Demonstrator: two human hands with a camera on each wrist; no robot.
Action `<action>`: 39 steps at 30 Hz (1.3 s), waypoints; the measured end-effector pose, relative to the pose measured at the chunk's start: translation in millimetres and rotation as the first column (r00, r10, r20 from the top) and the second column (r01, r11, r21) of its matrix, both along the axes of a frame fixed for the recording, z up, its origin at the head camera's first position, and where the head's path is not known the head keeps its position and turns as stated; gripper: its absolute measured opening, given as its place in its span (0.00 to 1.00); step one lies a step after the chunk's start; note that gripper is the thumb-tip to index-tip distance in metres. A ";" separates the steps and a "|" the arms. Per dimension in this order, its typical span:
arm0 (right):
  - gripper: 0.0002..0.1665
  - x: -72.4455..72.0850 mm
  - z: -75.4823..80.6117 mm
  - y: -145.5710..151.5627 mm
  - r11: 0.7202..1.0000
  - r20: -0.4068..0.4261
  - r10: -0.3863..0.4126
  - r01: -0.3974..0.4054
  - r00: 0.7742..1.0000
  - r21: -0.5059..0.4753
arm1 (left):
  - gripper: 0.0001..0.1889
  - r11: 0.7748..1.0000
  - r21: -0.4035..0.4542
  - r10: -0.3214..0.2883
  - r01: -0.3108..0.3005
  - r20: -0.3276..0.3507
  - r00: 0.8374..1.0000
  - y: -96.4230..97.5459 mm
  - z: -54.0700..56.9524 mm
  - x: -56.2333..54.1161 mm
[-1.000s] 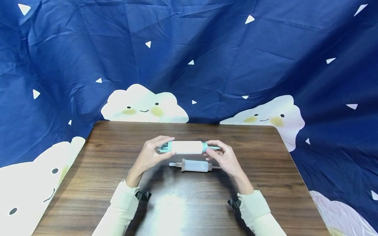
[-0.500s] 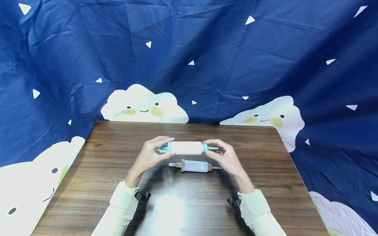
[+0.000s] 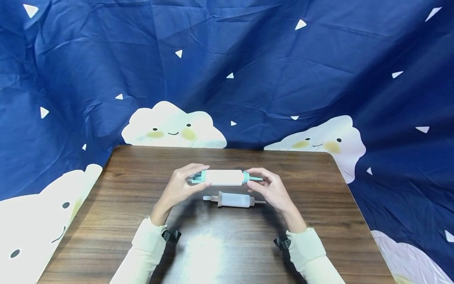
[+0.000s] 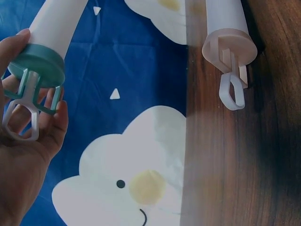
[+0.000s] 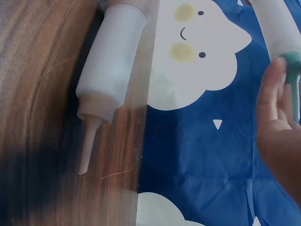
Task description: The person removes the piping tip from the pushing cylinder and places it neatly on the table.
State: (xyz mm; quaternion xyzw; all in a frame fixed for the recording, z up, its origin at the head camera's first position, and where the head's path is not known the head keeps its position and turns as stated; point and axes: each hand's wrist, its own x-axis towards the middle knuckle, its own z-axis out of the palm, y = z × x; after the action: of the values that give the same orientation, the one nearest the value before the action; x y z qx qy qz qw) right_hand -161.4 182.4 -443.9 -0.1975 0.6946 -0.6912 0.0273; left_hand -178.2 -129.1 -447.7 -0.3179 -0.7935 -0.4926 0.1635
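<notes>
Whether the white barrel of the green-ended tube point(image 3: 224, 177) bears any lettering is hard to tell, as its surface is washed out by light. The patterned cloth point(image 3: 255, 47) is printed with smiling clouds and small white triangles.

The tabletop point(image 3: 319, 205) has rounded far corners, and its far edge runs in front of the cloth, beyond both hands. Wood stretches out to either side of the arms, and a bright glare lies between the sleeves point(image 3: 147, 240). Just nearer the person than the held tube, a beige-ended tube point(image 3: 235, 199) rests on its side, roughly parallel to it.

The green-ended tube is held sideways above the table, its slim green nozzle point(image 3: 256, 178) toward the right. The left hand point(image 3: 176, 187) pinches its green collar point(image 4: 40, 63) between thumb and fingers; a pale loop handle point(image 4: 35, 123) sticks out there. The right hand point(image 3: 276, 193) pinches the nozzle end, thumb against the green cap.
</notes>
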 end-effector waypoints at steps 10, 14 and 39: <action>0.19 -0.5 -1.3 -1.5 1.000 0.067 -0.012 0.011 0.998 0.013 | 0.24 1.000 0.012 -0.019 0.019 -0.004 1.000 0.4 1.3 -0.1; 0.19 -0.1 1.8 -0.4 0.999 0.026 -0.019 0.018 0.999 0.039 | 0.25 1.000 0.011 -0.009 0.009 -0.012 1.000 1.3 0.8 0.2; 0.22 1.1 -0.1 11.4 0.999 -0.005 -0.043 0.043 0.999 0.018 | 0.22 0.990 0.016 0.137 -0.142 0.172 0.976 -26.4 -12.9 4.2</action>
State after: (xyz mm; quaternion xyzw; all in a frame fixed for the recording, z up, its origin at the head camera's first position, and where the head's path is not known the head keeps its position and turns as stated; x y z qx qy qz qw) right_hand -160.3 193.8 -444.0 -0.1839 0.7051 -0.6847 0.0128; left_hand -174.0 -155.5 -460.7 -0.2159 -0.8178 -0.5165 0.1336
